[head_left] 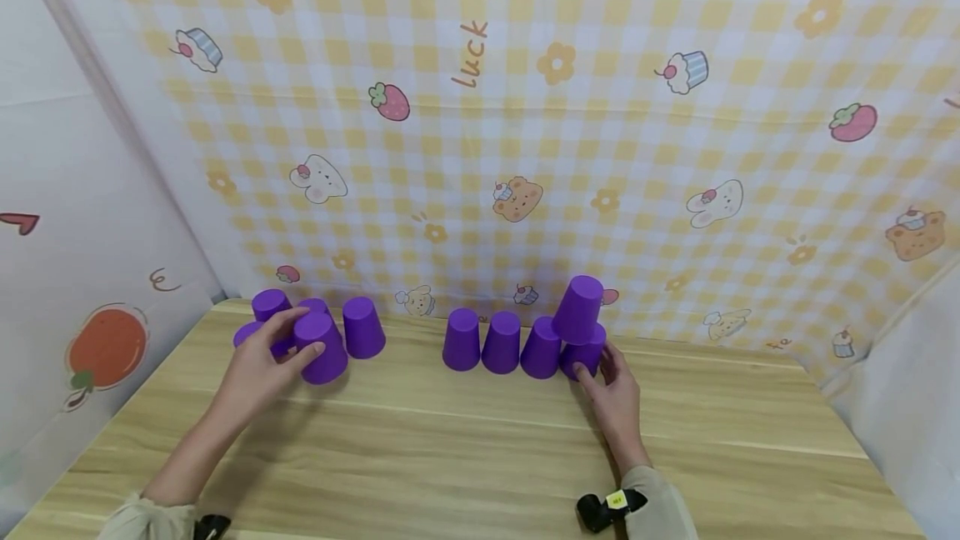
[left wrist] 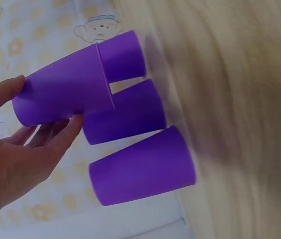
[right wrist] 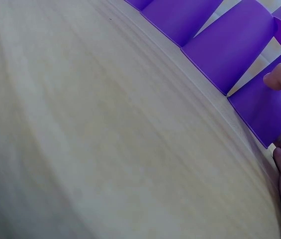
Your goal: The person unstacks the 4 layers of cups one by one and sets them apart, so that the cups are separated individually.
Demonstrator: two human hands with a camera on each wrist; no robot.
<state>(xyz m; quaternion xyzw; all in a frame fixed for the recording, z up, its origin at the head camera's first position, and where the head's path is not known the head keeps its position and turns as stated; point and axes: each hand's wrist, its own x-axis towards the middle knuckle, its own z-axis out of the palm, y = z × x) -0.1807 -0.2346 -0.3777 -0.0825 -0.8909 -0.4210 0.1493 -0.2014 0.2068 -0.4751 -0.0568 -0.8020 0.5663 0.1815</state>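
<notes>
Left hand (head_left: 258, 361) grips cup (head_left: 321, 347); right hand (head_left: 613, 390) seemingly pinches end cup (head_left: 583, 354).

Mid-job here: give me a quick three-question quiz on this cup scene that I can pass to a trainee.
1. True or false: the left hand grips a purple cup.
2. Multiple choice: the raised cup in the right group is A) lying on its side on the wooden table, B) perched tilted on top of the row of cups, C) held in the air by both hands.
3. Which cup does the right hand touch?

Key
1. True: thumb and fingers curl round it, as the left wrist view shows.
2. B.
3. The rightmost cup of the row, the one under the perched cup.
</notes>
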